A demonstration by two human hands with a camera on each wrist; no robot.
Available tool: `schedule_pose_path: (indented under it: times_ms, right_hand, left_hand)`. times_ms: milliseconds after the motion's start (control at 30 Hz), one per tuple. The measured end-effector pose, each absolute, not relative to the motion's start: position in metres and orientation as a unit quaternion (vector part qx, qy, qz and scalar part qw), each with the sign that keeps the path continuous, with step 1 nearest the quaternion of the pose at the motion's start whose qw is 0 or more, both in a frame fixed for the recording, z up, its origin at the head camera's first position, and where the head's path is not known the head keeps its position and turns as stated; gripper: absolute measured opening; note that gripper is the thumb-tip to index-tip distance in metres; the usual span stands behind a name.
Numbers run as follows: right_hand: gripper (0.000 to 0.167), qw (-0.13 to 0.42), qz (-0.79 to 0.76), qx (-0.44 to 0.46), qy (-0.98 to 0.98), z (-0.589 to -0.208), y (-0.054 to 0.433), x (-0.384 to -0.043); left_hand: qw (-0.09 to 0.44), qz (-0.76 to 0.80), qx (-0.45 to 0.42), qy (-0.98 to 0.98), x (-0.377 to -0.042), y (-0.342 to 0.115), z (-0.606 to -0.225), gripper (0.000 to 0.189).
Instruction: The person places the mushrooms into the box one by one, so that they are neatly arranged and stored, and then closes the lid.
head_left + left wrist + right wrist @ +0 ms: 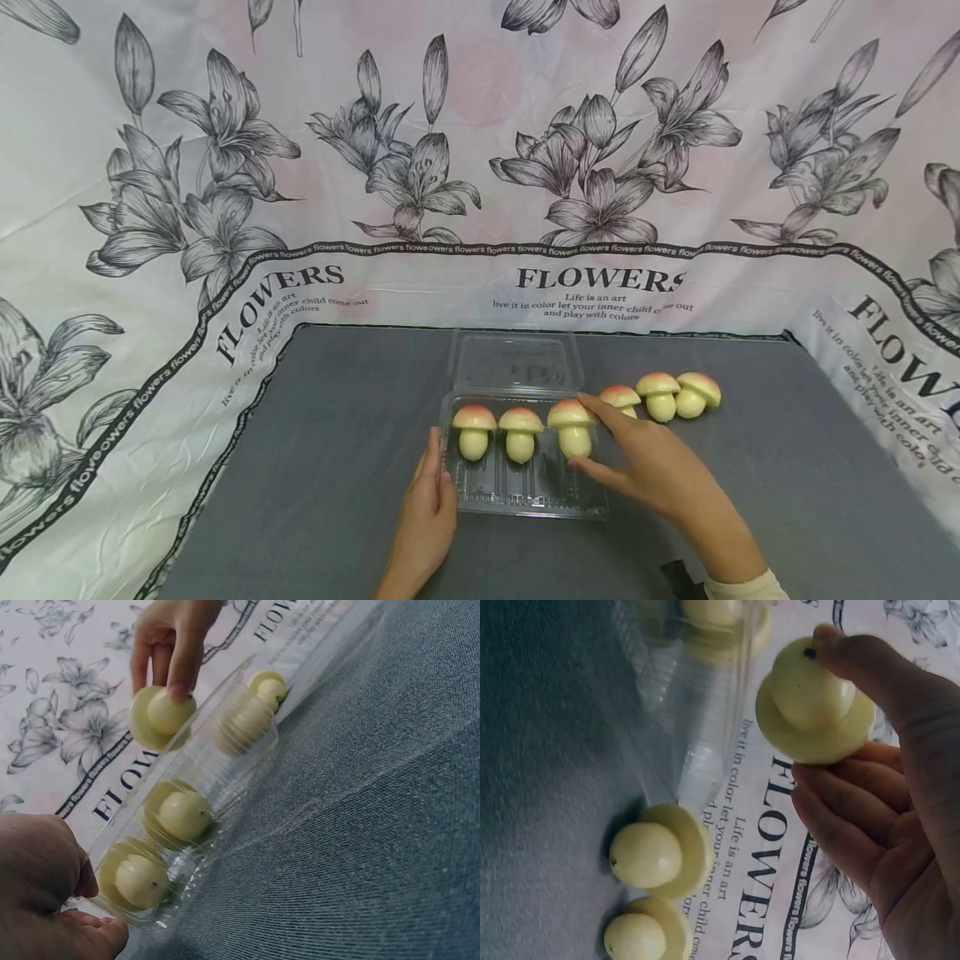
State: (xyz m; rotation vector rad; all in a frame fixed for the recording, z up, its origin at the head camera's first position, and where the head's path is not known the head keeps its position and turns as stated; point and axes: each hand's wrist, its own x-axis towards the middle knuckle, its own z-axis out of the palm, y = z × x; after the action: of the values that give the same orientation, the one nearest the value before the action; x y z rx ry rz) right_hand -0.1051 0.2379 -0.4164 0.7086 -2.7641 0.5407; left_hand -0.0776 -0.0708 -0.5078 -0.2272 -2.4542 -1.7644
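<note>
A clear plastic box [525, 500] lies on the grey table with its lid folded back. Inside it stand two toy mushrooms, a left one [473, 442] and a middle one [521, 442], with yellow stems and red-tinged caps. My right hand [660, 467] pinches a third mushroom [814, 694] between thumb and fingers, raised over the right part of the box. At the box's left edge, my left hand [429, 517] grips the side, its thumb and fingers around the corner in the left wrist view.
Three more mushrooms, among them a middle one [660, 400], lie on the table right of the box, the nearest partly hidden by my right hand. The lid [517, 360] reaches toward a flower-printed cloth [420, 287] behind the table.
</note>
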Motion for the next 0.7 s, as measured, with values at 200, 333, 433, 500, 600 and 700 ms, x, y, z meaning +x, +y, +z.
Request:
schedule_pose_path:
  times_ms: [200, 333, 433, 500, 600, 700]
  right_hand:
    - [0.077, 0.147, 0.167, 0.235, -0.946, -0.422, 0.229, -0.108]
    - [0.076, 0.147, 0.149, 0.225, -0.952, -0.423, 0.221, -0.110]
    - [0.076, 0.145, 0.143, 0.218, -0.954, -0.422, 0.216, -0.112]
    - [0.077, 0.147, 0.137, 0.214, -0.956, -0.421, 0.212, -0.113]
    - [0.076, 0.151, 0.125, 0.203, -0.959, -0.421, 0.208, -0.112]
    - [0.076, 0.158, 0.116, 0.194, -0.961, -0.424, 0.205, -0.111]
  left_hand:
    - [0.041, -0.583, -0.067, -0.808, -0.076, -0.072, -0.506, 0.068]
    - [0.037, -0.581, -0.058, -0.811, -0.075, -0.072, -0.505, 0.068]
    - [0.043, -0.580, -0.059, -0.811, -0.076, -0.072, -0.505, 0.068]
    - [0.046, -0.580, -0.060, -0.811, -0.077, -0.072, -0.505, 0.068]
    - [0.045, -0.578, -0.063, -0.813, -0.078, -0.072, -0.504, 0.068]
    - [0.046, -0.573, -0.065, -0.815, -0.078, -0.072, -0.503, 0.068]
